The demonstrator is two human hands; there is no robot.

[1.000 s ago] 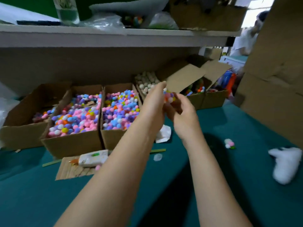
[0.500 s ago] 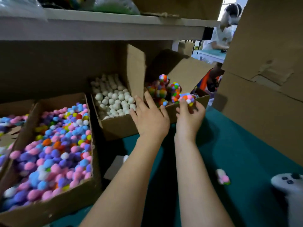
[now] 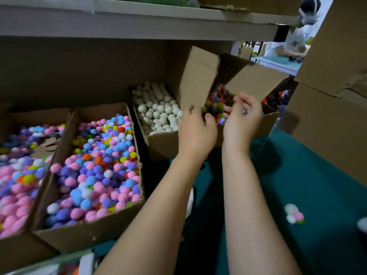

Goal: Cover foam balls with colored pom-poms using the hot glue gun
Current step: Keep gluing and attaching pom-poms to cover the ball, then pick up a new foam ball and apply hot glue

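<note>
Head view: bare foam balls (image 3: 158, 114) lie just left of the nearer left hand (image 3: 196, 132), its fingers curled on what I cannot tell; the right hand (image 3: 242, 120) hangs slack over pom-pom-covered balls (image 3: 216, 104).

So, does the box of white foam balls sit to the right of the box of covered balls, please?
No, the box of white foam balls stands directly left of the box of covered balls.
</note>
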